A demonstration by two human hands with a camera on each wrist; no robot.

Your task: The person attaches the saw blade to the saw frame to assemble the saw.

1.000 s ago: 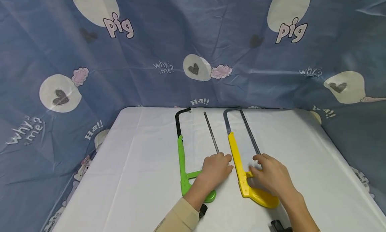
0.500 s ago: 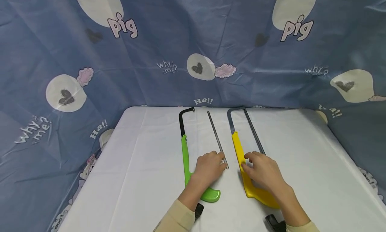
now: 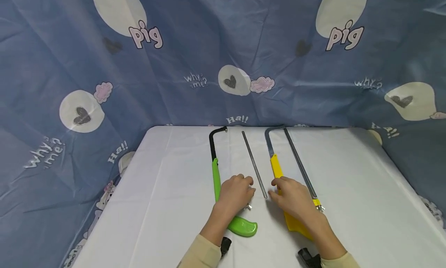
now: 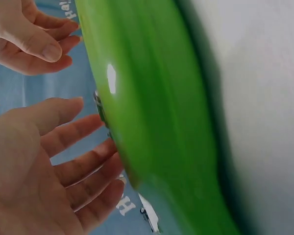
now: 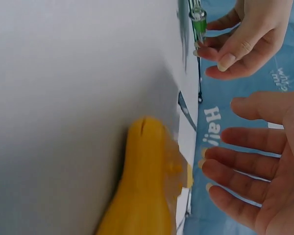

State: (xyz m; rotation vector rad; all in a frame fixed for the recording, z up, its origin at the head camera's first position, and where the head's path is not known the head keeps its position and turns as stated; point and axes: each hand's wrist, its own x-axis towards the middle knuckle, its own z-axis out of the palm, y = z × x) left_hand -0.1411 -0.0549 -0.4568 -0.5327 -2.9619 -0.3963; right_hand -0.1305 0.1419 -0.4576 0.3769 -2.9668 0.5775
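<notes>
My left hand (image 3: 234, 194) hovers over the green hacksaw frame (image 3: 216, 177), covering its middle, with fingers loosely bent and holding nothing. The frame's black arm points away, and a wing nut (image 3: 248, 207) shows beside the hand. My right hand (image 3: 293, 197) is over the yellow hacksaw (image 3: 276, 165), fingers relaxed and nothing held. A grey blade (image 3: 301, 165) spans that saw down to its wing nut (image 3: 320, 208). Between the saws lies a loose, slim grey hacksaw blade (image 3: 254, 165). The wrist views show the green handle (image 4: 152, 107) and the yellow handle (image 5: 147, 181) up close.
All the tools lie on a table with a white cloth (image 3: 174, 206). A blue printed curtain (image 3: 195, 47) hangs behind the table's far edge and down both sides. Black wrist-camera mounts (image 3: 308, 256) sit under the wrists.
Both hands have drawn back; the left moved left, off the loose blade, whose near end now shows. The right moved left over the yellow frame, uncovering its wing nut. The head view shifted slightly.
</notes>
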